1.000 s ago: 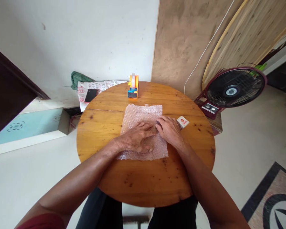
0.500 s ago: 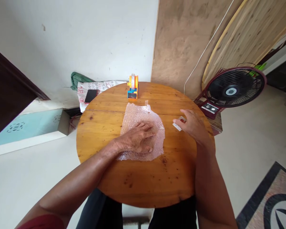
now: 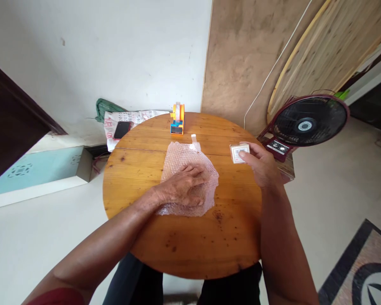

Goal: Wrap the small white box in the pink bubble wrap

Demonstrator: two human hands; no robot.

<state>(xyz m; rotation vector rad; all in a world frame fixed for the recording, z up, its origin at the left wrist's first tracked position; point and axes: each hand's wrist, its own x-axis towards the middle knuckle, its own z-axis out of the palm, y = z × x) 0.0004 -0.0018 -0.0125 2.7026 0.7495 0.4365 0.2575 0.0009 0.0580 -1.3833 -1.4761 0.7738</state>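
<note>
A sheet of pinkish clear bubble wrap (image 3: 174, 165) lies on the round wooden table. My left hand (image 3: 189, 186) rests flat on it, fingers spread. A short strip of clear tape (image 3: 194, 138) sticks up from the sheet's far edge. To the right, my right hand (image 3: 262, 163) grips a small flat white box (image 3: 237, 153) with printing on its face. The thumb presses on the face, and the other fingers are partly hidden behind the box. It is held up off the table, tilted toward me.
An orange and blue tape dispenser (image 3: 178, 118) stands near the table's far edge. A dark phone (image 3: 122, 130) lies on a printed white sack (image 3: 111, 120) at the far left. A dark red fan (image 3: 305, 123) stands beyond the table's right edge. The wooden table (image 3: 139, 169) meets a wall at the back.
My right hand has closed on the small white box and lifted it off the table. My left hand has stayed flat on the bubble wrap.
</note>
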